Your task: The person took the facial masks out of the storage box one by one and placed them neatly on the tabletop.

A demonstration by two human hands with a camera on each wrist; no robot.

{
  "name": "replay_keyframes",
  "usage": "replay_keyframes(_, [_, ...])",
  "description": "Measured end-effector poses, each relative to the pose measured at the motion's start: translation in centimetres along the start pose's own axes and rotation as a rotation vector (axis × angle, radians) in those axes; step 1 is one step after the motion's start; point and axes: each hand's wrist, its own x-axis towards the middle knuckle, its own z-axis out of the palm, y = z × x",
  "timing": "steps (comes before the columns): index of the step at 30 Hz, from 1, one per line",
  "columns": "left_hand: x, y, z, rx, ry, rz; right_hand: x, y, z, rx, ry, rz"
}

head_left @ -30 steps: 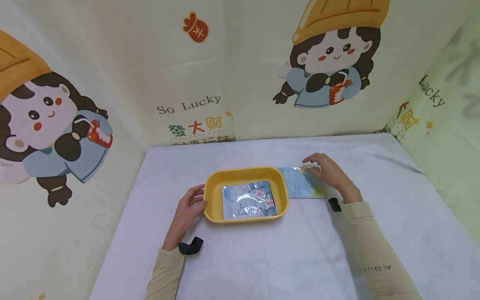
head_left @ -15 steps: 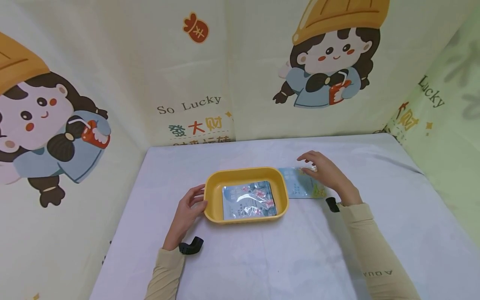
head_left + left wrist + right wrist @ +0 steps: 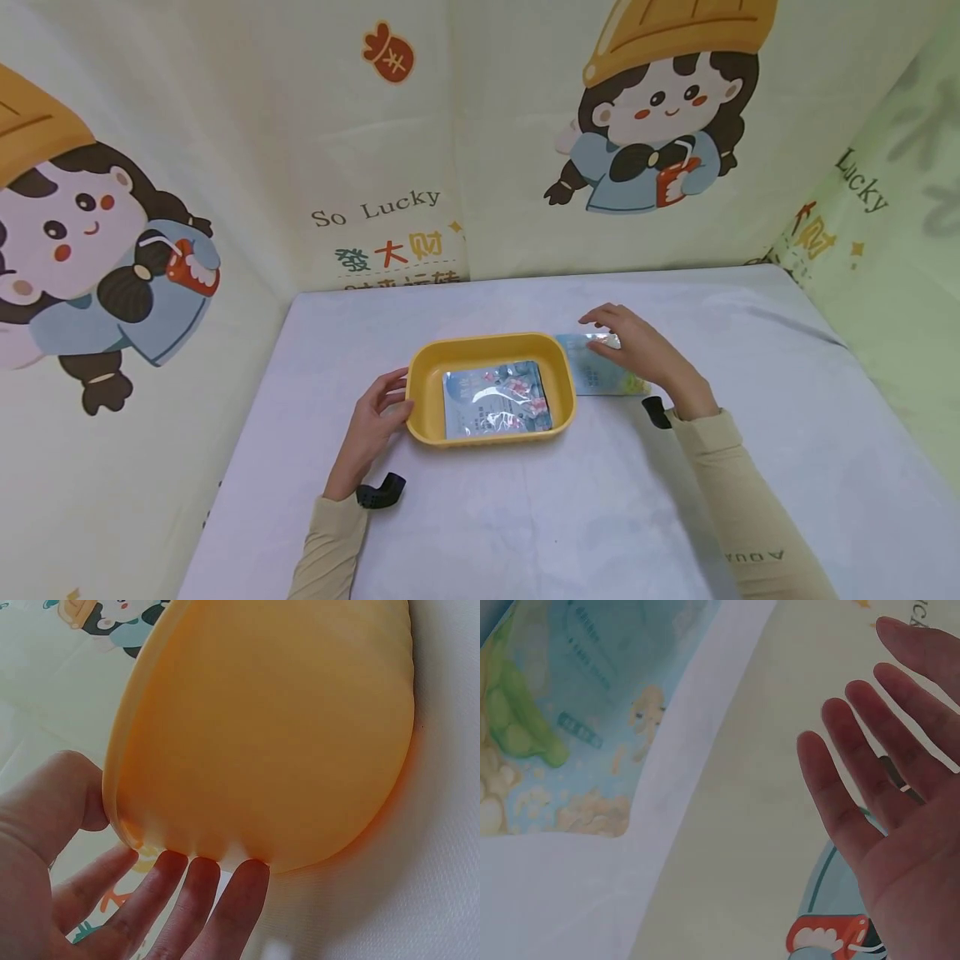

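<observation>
A flat, glossy pale-blue packet [image 3: 496, 398] printed with pink flowers lies inside a yellow plastic tray [image 3: 414, 379]. At the tray's left end my left hand [image 3: 375, 420] holds it, thumb at the rim and fingertips against the outer wall [image 3: 262, 750]. Just right of the tray lies a second blue packet [image 3: 592, 377], partly under my right forearm's side; the right wrist view shows green pods on this packet [image 3: 592, 697]. Over its upper part hovers my right hand [image 3: 637, 343], fingers spread and holding nothing.
A white cloth covers the table [image 3: 480, 525]. Behind and beside it hang cream curtains [image 3: 510, 242] with cartoon figures and lettering. Black camera mounts sit at the left wrist [image 3: 381, 491] and the right wrist [image 3: 657, 412].
My right hand has shifted left over the second packet, toward the tray. The left hand, the tray and both packets stay where they were.
</observation>
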Motion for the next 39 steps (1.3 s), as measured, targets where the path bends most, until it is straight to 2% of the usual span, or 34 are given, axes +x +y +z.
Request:
replay_keyframes(8, [-0.2, 0.3, 0.1, -0.009, 0.006, 0.016, -0.2, -1.9, -0.1, -0.011, -0.019, -0.012])
replay_keyframes(16, [-0.1, 0.6, 0.2, -0.004, 0.006, -0.007, -0.2, -3.3, 0.3, 0.003, -0.045, -0.015])
replay_keyframes(28, [-0.1, 0.5, -0.1, -0.005, 0.008, 0.000, 0.5, -4.6, 1.8, 0.021, -0.035, -0.142])
replay_keyframes(35, [-0.2, 0.6, -0.1, -0.018, 0.004, 0.008, 1.0, -5.6, 2.3, 0.045, -0.084, -0.118])
replay_keyframes(39, [-0.2, 0.6, -0.1, -0.023, 0.004, 0.014, 1.2, -6.1, 2.7, 0.051, -0.106, -0.134])
